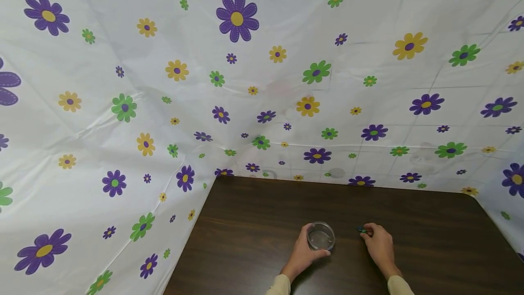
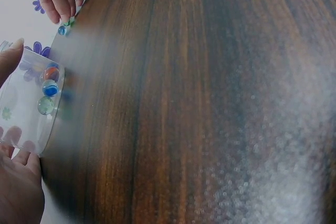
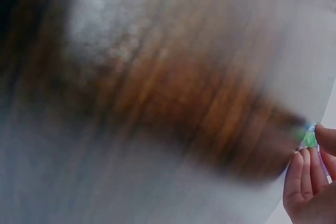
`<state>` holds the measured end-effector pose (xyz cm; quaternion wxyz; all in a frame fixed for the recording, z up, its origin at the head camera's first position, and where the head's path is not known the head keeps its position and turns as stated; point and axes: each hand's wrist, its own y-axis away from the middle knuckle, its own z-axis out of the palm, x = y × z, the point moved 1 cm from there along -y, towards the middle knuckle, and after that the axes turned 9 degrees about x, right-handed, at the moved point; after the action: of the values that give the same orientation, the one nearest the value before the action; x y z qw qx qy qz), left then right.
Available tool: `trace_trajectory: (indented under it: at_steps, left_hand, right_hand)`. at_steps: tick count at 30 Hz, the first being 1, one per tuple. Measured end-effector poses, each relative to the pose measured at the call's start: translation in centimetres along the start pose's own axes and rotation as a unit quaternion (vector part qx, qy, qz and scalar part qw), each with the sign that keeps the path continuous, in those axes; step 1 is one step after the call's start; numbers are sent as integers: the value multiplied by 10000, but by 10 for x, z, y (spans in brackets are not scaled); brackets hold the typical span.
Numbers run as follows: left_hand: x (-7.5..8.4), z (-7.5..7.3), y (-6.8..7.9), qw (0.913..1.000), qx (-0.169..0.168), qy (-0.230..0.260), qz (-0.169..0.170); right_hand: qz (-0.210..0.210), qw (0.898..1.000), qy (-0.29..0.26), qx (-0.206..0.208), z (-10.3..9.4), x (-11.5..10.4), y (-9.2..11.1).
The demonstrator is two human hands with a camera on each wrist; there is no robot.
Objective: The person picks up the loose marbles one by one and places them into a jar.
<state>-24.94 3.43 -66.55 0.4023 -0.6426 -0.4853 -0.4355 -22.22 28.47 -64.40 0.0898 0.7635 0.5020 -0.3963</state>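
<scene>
My left hand (image 1: 303,254) grips a clear round plastic container (image 2: 31,124), thumb on one side and fingers on the other. Through its wall, the left wrist view shows an orange marble (image 2: 51,73), a blue marble (image 2: 50,88) and a pale green marble (image 2: 45,105) inside. To the right of the container, my right hand (image 1: 380,244) pinches a green glass marble (image 3: 310,139) between thumb and fingertips. A small blue marble (image 2: 62,30) sits right at those fingertips. The fingers partly hide both marbles there.
Both hands work over a dark brown wood-grain table (image 1: 254,222). White sheeting (image 1: 262,76) with purple, yellow and green flowers hangs behind it and along its sides. The table's back edge meets this sheeting.
</scene>
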Motion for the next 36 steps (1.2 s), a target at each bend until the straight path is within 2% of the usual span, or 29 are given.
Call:
trace_trajectory:
  at_steps: [3,7,18,23,29,36]
  left_hand:
    - [0,-1,1,10000,3,16,-57]
    - [2,-2,2,10000,23,19,29]
    - [4,-1,2,10000,24,77,21]
    - [2,-2,1,9999,21,79,132]
    - [1,-1,-1,10000,-19,53,34]
    - [0,0,0,10000,-13,40,9]
  right_hand:
    - [-9,9999,16,100,2,1,1]
    - [-42,9998,46,189,3,2,2]
    - [-85,9999,44,74,1,3,2]
    - [-285,9982,-166,491,-1,-1,4]
    - [-665,9901,-405,1172,-4,-12,6]
    - [-613,9874,-675,1291,-8,-31,6]
